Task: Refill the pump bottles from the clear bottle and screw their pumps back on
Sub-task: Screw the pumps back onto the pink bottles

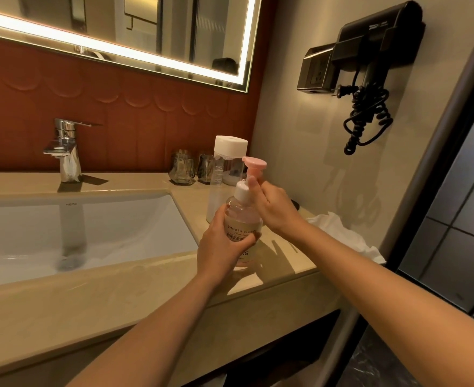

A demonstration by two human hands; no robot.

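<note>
Location: a bathroom, apparently of the hotel type. Indicators: an undermount basin (96,236) set in a beige stone counter (118,297); a chrome single-lever faucet (66,152) behind the basin; a mirror (174,23) with a lit border above; a wall-mounted hair dryer (381,32) with a coiled cord (367,118), beside a covered socket (318,69); two glass tumblers (181,169) at the rust-coloured scalloped wall (118,107).

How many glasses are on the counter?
2: left glass and right glass, side by side at the back, beside the clear bottle; others may hide behind it.
</note>
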